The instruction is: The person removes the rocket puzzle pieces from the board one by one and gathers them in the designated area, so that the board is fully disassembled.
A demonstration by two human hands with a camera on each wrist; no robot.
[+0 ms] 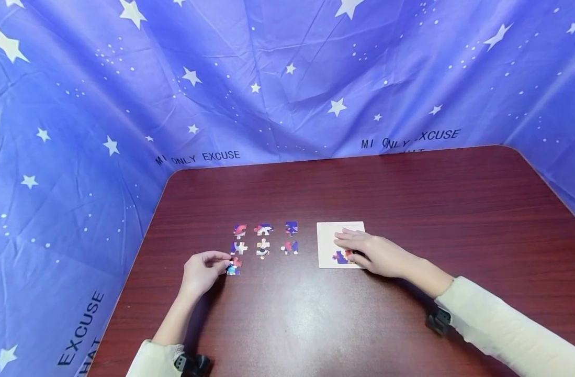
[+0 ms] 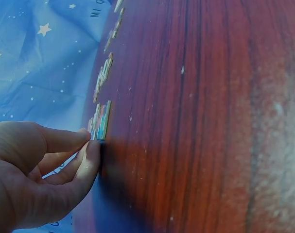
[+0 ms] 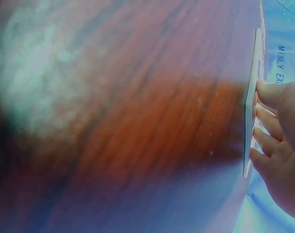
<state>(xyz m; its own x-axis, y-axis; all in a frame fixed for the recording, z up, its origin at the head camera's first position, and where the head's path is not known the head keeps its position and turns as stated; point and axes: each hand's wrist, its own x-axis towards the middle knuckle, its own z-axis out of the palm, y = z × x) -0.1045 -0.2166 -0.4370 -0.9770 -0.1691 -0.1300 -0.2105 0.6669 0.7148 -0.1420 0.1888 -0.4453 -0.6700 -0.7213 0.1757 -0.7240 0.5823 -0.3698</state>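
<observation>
At the left of the table, my left hand (image 1: 202, 271) pinches a small red-and-blue jigsaw piece (image 1: 234, 268) by its left edge between thumb and index finger. In the left wrist view the same jigsaw piece (image 2: 103, 122) shows edge-on at the fingertips. My right hand (image 1: 383, 255) rests its extended fingers on a white puzzle board (image 1: 326, 235). Under and beside the right thumb, a blue, red and yellow puzzle part (image 1: 340, 257) lies on that board, partly hidden by the hand. The board's edge (image 3: 251, 107) appears side-on in the right wrist view.
Several loose jigsaw pieces (image 1: 262, 248) lie spaced in two rows between the left hand and the board, just beyond the pinched one. The dark red wooden table (image 1: 287, 319) reaches back to a blue star-patterned curtain (image 1: 268, 115) on several sides.
</observation>
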